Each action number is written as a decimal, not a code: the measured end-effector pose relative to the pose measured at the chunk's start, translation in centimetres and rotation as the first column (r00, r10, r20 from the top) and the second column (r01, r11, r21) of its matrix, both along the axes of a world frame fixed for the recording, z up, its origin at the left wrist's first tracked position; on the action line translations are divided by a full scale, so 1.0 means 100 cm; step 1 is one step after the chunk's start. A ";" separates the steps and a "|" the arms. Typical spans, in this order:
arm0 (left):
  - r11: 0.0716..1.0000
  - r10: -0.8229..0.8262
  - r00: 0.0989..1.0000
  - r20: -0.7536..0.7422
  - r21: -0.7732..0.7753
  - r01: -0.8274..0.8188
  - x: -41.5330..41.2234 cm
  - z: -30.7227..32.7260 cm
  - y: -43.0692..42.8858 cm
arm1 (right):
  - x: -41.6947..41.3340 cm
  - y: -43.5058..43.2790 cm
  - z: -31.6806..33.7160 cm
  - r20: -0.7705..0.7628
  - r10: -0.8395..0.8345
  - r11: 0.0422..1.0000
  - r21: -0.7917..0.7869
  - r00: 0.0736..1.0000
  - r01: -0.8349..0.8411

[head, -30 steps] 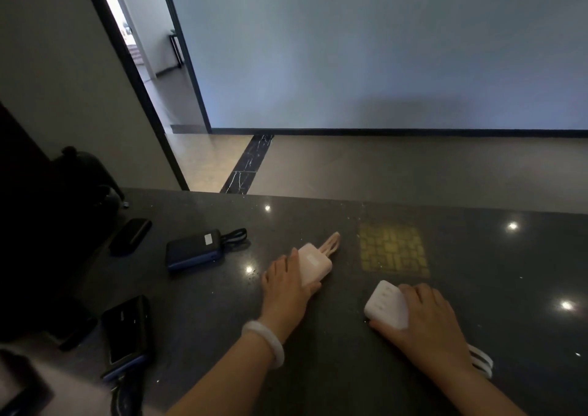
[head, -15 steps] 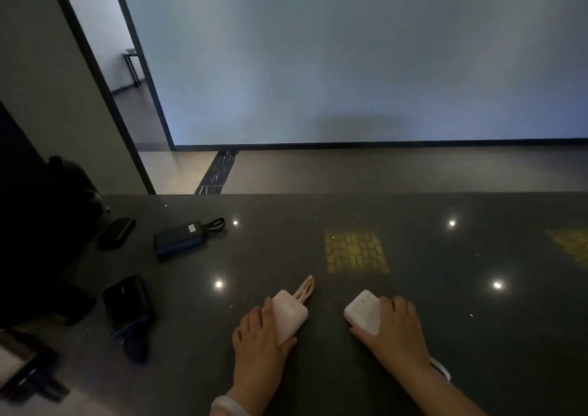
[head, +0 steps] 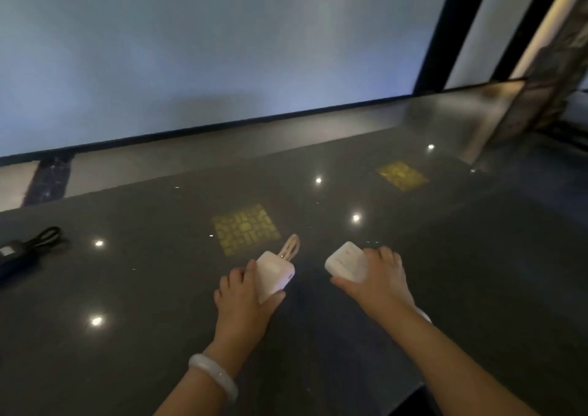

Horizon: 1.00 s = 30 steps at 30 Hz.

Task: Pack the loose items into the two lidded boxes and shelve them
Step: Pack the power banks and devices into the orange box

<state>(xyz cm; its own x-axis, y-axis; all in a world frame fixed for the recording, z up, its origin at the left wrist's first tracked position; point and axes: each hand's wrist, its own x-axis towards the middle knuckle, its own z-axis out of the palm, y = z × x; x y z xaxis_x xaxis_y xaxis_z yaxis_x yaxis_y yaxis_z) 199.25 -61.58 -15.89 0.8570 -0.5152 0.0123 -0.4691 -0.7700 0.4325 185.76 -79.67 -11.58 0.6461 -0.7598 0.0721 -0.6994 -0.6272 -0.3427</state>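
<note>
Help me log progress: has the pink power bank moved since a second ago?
Yes. Gripped by the left hand, the pink power bank has gone rightward and nearer the person, away from the dark power bank.

You're facing a pale bluish wall (head: 222, 49), with a black baseboard (head: 222, 126) along its foot. Under you is a dark polished countertop (head: 127, 288), dotted with bright spot reflections (head: 356, 217) and two yellow patterned patches (head: 245, 229). Beyond it there's light floor (head: 127, 167) with a dark marble strip (head: 47, 177), and a black vertical frame (head: 448, 33) far right.
</note>
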 end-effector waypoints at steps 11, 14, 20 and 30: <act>0.907 -0.363 0.925 0.112 -0.187 0.378 -0.122 0.063 -0.134 | -0.176 -0.071 0.078 0.120 -0.259 0.951 -0.143 0.958 0.275; 0.859 -0.442 0.884 0.156 -0.211 0.467 -0.171 0.079 -0.168 | -0.232 -0.089 0.090 0.130 -0.288 0.941 -0.147 0.949 0.306; 0.742 -0.598 0.780 0.184 -0.240 0.626 -0.284 0.093 -0.237 | -0.360 -0.125 0.100 0.124 -0.395 0.911 -0.070 0.910 0.405; 0.601 -0.755 0.639 0.149 -0.232 0.765 -0.380 0.075 -0.285 | -0.464 -0.150 0.070 -0.018 -0.475 0.874 0.108 0.880 0.474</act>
<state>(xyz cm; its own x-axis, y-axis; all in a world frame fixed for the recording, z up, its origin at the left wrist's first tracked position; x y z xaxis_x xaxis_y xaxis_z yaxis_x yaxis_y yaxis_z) 161.23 -90.05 -8.40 0.1542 -0.9535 0.2589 -0.8517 0.0046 0.5241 139.37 -94.67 -4.59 0.2060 -0.9783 -0.0215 -0.9004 -0.1809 -0.3957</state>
